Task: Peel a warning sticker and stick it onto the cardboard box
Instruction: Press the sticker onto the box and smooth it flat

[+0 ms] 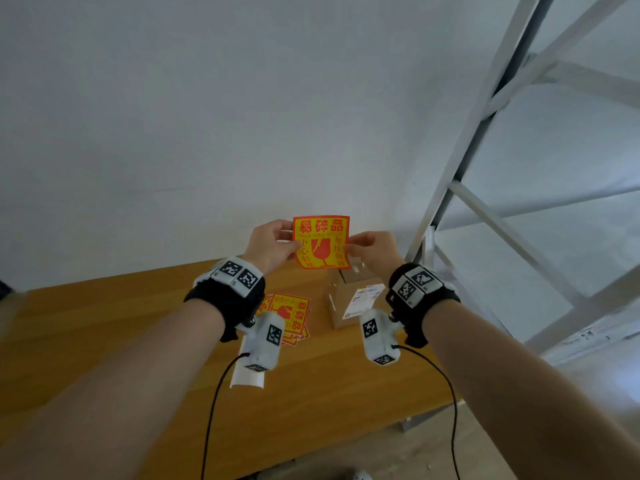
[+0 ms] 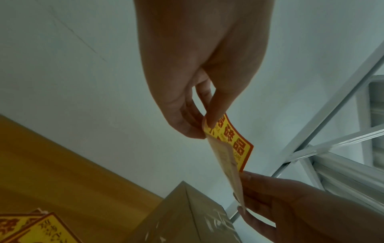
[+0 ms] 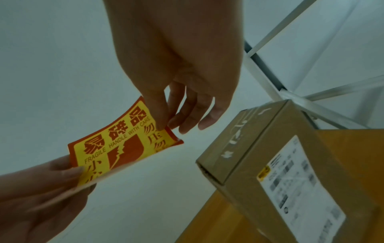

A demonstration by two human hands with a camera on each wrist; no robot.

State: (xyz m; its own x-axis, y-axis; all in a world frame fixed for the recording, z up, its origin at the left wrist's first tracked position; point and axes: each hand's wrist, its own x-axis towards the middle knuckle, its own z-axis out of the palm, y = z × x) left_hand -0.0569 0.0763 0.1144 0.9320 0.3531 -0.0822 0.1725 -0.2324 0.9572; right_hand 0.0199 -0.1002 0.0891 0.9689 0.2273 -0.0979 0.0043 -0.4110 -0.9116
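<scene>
Right fingers: the thumb and forefinger of the right hand pinch the right edge of the warning sticker, where that corner curls up; the other fingers hang loose and slightly spread behind it. Judged, this pinch is placed to start lifting the sticker from its backing.
Left fingers: the thumb and fingers of the left hand pinch the sticker's left edge, probably to hold the sheet taut against the pull.
Sticker position: held upright in the air between both hands, at the centre of the head view, above the far edge of the wooden table and just above the cardboard box.
Backing: in the left wrist view a pale layer shows along the sticker's near edge; whether it has parted from the sticker I cannot tell.
Sticker writing: red on yellow with a red border, large Chinese characters across the top, "FRAGILE HANDLE WITH CARE" beneath, and a cracked goblet symbol in the middle.
Box: stands on the table at centre right of the head view, taped shut, with a white shipping label on one face; its print is too blurred to read.
Spare stickers: a loose pile of the same design lies on the table left of the box.
White paper: a curled white sheet lies nearer, below the left wrist.
Progress: judged, peeling is at its start; nothing is stuck on the box yet.
</scene>
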